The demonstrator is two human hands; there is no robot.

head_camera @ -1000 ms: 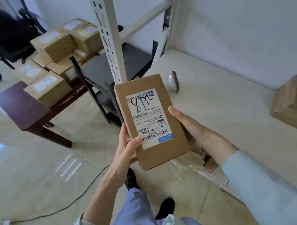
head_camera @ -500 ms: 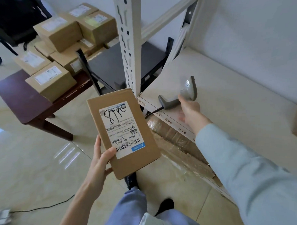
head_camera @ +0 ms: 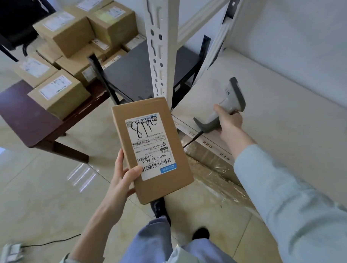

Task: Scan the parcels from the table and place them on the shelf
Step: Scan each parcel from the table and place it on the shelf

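White shelf board [head_camera: 285,100] fills the right side, slotted upright post [head_camera: 159,53] at its corner. Dark wood surface [head_camera: 20,117] at left carries a stack of labelled cardboard parcels [head_camera: 67,56]. Flat parcel [head_camera: 152,149] is held in the air in front of the shelf edge, label facing up; left hand [head_camera: 121,182] clamps its lower left edge, thumb on the label. Right hand [head_camera: 228,123] is wrapped around the grey barcode scanner [head_camera: 225,108] handle, over the shelf board.
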